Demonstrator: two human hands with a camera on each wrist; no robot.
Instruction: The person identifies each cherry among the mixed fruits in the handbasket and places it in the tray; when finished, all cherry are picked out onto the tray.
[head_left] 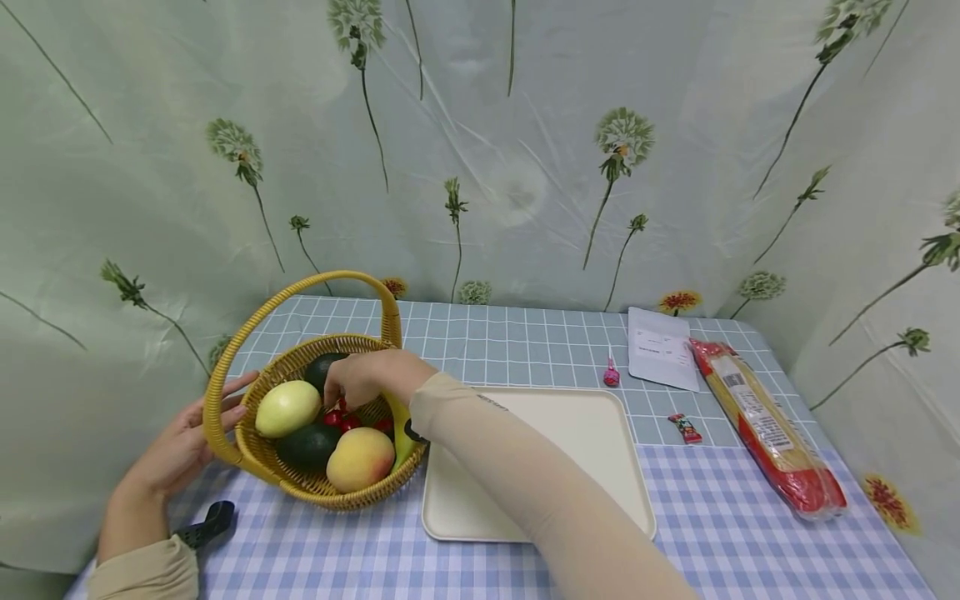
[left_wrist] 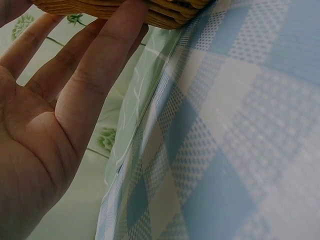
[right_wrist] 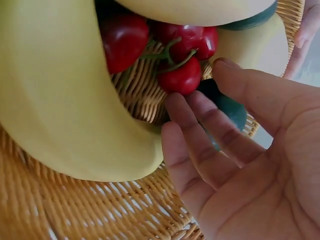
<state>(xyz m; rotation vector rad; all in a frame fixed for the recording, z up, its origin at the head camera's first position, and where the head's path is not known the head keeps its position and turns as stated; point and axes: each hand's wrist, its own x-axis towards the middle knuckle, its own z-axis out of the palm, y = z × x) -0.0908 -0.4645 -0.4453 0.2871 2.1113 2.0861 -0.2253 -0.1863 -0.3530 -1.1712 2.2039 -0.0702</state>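
A wicker basket (head_left: 333, 498) with a tall handle stands at the left of the table. My left hand (head_left: 180, 446) has its extended fingers at the basket's left side; in the left wrist view they reach its woven underside. Inside the basket, my right hand (right_wrist: 250, 145) has its fingertips right at a red cherry (right_wrist: 180, 77), the thumb apart on the other side. Green stems join the cherries. Around them lie a banana (right_wrist: 55, 105), a peach (head_left: 360, 460), a pale yellow lemon-shaped fruit (head_left: 288, 408) and dark green avocado-like fruits (head_left: 308, 447).
A cream tray (head_left: 600, 467) sits right of the basket, partly beneath my right sleeve in view. Farther right are a lollipop (head_left: 611, 375), a small wrapped candy (head_left: 686, 428), a white packet (head_left: 660, 350) and a long red-and-yellow bag (head_left: 765, 425). A patterned curtain (head_left: 517, 167) hangs behind.
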